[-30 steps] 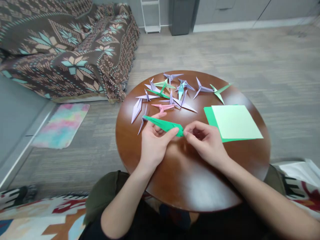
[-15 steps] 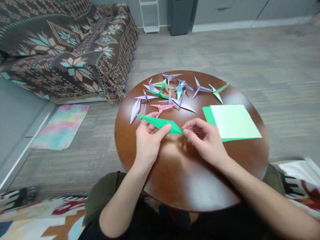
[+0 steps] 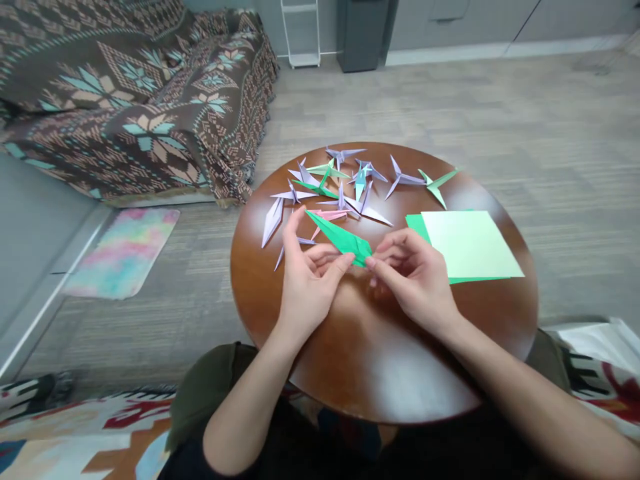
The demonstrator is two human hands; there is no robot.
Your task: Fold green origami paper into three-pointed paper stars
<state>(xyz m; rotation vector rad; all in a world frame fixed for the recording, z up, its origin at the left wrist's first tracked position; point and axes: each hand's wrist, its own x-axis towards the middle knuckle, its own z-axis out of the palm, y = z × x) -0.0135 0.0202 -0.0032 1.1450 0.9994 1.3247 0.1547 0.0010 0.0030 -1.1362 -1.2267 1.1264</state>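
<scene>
Between my two hands, above the table, is a folded green origami paper [image 3: 344, 238], long and pointed toward the upper left. My left hand [image 3: 313, 277] pinches its lower edge with the thumb in front, the index finger raised near the pointed tip. At the paper's right end my right hand [image 3: 413, 270] grips it between thumb and fingers. Just behind the left hand lie a pink paper crane [image 3: 327, 215] and a lavender folded piece [image 3: 273, 221]. The fingers behind the paper are partly hidden.
Several lavender and green paper cranes [image 3: 341, 197] spread over the far part of the round brown table [image 3: 350, 373]. To the right lies a stack of pale green paper sheets [image 3: 467, 243] over darker green ones. Beyond stands a sofa with a patterned cover [image 3: 165, 120].
The paper's left tip has swung up and to the right, and its right end is now bent. My left hand has shifted right, closer to the right hand.
</scene>
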